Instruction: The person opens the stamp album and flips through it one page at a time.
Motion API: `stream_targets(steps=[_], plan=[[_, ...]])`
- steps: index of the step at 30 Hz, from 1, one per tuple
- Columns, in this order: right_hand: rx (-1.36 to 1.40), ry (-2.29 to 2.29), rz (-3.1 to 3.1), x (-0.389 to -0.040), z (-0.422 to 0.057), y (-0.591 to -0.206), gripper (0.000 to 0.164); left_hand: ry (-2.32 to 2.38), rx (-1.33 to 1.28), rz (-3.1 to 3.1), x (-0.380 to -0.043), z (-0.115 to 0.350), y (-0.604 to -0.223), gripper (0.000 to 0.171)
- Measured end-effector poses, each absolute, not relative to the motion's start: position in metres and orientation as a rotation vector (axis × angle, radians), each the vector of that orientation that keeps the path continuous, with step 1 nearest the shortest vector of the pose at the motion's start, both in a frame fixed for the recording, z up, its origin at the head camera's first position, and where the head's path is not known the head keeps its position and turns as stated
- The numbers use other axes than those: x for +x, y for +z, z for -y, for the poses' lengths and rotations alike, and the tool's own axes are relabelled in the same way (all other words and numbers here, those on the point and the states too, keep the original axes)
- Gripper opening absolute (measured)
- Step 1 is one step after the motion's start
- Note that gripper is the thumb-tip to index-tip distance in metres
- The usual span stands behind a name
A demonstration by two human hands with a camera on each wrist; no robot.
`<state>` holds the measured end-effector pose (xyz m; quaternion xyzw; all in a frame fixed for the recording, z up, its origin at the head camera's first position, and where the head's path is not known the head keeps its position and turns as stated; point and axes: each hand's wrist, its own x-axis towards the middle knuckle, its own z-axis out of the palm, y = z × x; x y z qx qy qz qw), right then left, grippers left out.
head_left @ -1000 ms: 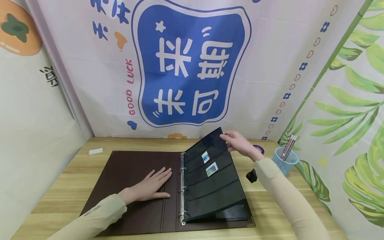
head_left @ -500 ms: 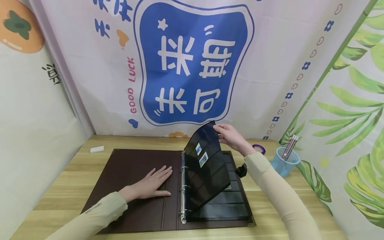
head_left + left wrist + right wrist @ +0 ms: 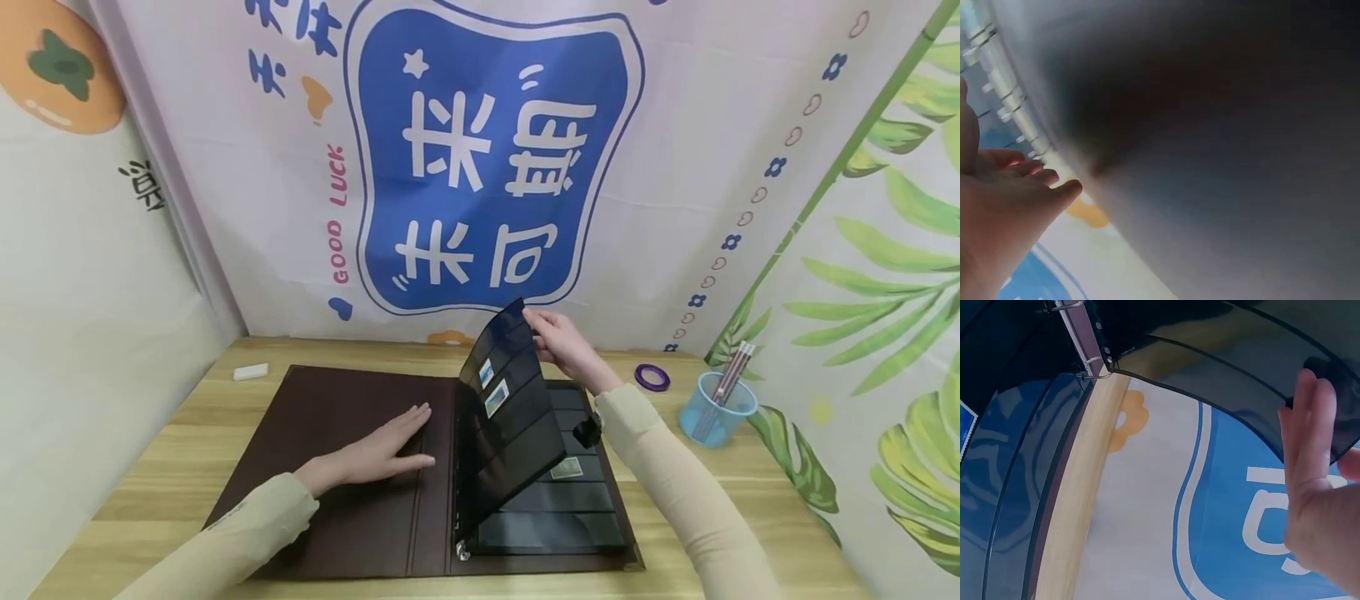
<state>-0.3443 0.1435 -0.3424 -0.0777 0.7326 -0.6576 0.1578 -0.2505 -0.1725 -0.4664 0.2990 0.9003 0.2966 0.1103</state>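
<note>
On the likely light, flexible page (image 3: 512,433), your right hand (image 3: 564,343) pinches the corner, a suitable hold, your left hand (image 3: 373,455) straight-fingered.

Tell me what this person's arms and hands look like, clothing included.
The long, pale cream fabric left sleeve bears a small dark marking near its cuff; the long right sleeve, also pale cream, looks plain where visible. The left hand and right hand are ungloved, with no rings visible. A small black object shows beside the right cuff.
</note>
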Motion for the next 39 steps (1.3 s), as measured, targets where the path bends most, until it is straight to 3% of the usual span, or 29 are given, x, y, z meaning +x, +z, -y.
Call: stream_targets(steps=[6, 13, 19, 31, 39], plan=[[-0.279, -1.823, -2.197, -0.337, -0.14, -0.348, 0.059, 1.051, 0.829, -2.616, -0.259, 0.158, -0.427, 0.081], [-0.527, -1.753, -2.253, -0.318, -0.134, -0.362, 0.048, 1.29, 0.713, -2.536, -0.273, 0.138, -0.38, 0.074], [-0.705, -1.747, -2.203, -0.305, -0.133, -0.375, 0.055, 1.441, 0.659, -2.427, -0.278, 0.121, -0.354, 0.073], [-0.825, -1.708, -2.156, -0.295, -0.119, -0.386, 0.072, 1.506, 0.745, -2.349, -0.279, 0.102, -0.33, 0.074], [-0.898, -1.67, -2.184, -0.293, -0.107, -0.389, 0.069, 1.608, 0.708, -2.282, -0.274, 0.114, -0.329, 0.075]])
